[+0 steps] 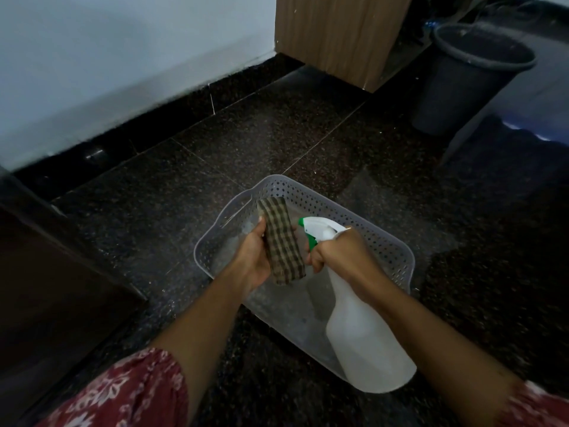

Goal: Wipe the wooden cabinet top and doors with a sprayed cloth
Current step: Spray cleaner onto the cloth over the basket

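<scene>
Over a perforated plastic basket (381,238) on the dark speckled floor (246,134), the left hand (255,260) grips a folded checked cloth (281,241) — the right hand (341,254) clasps a white spray bottle (363,340), nozzle at the cloth — no label legible

We see a cloth (281,240) checked in brown, olive and dark lines. Our spray bottle (363,331) is milky white, its head white with a green nozzle and green trigger. The basket (385,241) is pale grey, patterned with rows of small holes. The floor (234,143) is black speckled with brown. Our sleeve (129,392) is dark red with white flowers. The cabinet (335,35) shows light brown wood grain, the bucket (462,78) dark grey, the wall (107,50) pale blue.
</scene>
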{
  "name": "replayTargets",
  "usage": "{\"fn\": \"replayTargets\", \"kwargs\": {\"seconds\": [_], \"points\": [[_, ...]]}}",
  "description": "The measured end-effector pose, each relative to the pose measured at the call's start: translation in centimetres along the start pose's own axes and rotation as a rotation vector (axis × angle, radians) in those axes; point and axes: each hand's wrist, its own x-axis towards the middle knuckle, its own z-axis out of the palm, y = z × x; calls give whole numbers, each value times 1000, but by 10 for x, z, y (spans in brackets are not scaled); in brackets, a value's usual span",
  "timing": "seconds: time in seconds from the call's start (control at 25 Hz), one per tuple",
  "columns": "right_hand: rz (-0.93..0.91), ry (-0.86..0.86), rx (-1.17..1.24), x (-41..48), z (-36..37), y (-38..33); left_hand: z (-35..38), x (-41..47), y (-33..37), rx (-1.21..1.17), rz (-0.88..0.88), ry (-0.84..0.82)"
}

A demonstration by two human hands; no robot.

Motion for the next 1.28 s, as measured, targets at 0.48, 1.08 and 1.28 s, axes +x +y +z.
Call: {"fn": "replayTargets", "kwargs": {"seconds": [0.48, 1.08, 1.28], "points": [[50, -30, -30, -5, -6, 14, 14, -4, 10, -105, 49, 70], [-16, -31, 8, -7, -15, 10, 22, -2, 11, -115, 38, 99], [-38, -68, 5, -14, -24, 2, 26, -7, 10, -86, 11, 76]]}}
